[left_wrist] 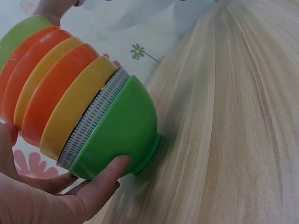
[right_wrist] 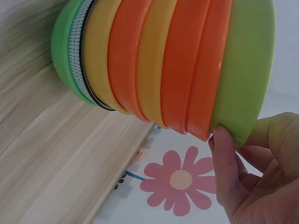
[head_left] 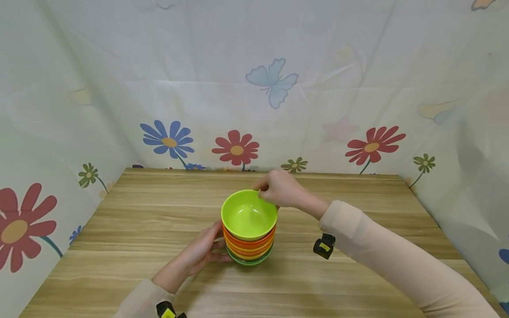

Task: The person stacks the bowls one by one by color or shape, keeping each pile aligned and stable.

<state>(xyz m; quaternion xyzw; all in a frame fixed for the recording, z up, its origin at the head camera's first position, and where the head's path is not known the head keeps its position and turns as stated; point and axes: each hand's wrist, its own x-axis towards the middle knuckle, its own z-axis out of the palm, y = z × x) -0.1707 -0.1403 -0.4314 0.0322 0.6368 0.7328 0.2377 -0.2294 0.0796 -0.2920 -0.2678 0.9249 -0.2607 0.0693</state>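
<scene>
Nearest the head camera, at the bottom edge, is the left sleeve with a small black-and-yellow wrist camera [head_left: 167, 310] strapped on it. From it the left hand [head_left: 200, 252] reaches forward to the stack of bowls [head_left: 248, 229], which stands near the middle of the wooden tabletop [head_left: 131, 229].

The left wrist view shows this hand's grip closely: the thumb lies against the lower wall of the dark green bottom bowl [left_wrist: 124, 130], close to its foot, and the other fingers curve round the near side of the stack. The hand is cupped on the stack's base, holding it.

Above the dark green bowl come a bowl with a white and black patterned rim [left_wrist: 93, 116], then yellow and orange bowls in turn, nested one inside the other.

The lime green top bowl [head_left: 249, 215] sits open side up. The right hand [head_left: 280, 189] comes in from the far right side and pinches its rim. In the right wrist view a finger presses on the outer edge of that rim, with the rest of the hand curled behind it; the bowl is still seated in the orange one below.

A second black-and-yellow camera [head_left: 324, 245] hangs under the right wrist. A cloth backdrop [head_left: 254, 88] printed with flowers and a butterfly encloses the tabletop on three sides.
</scene>
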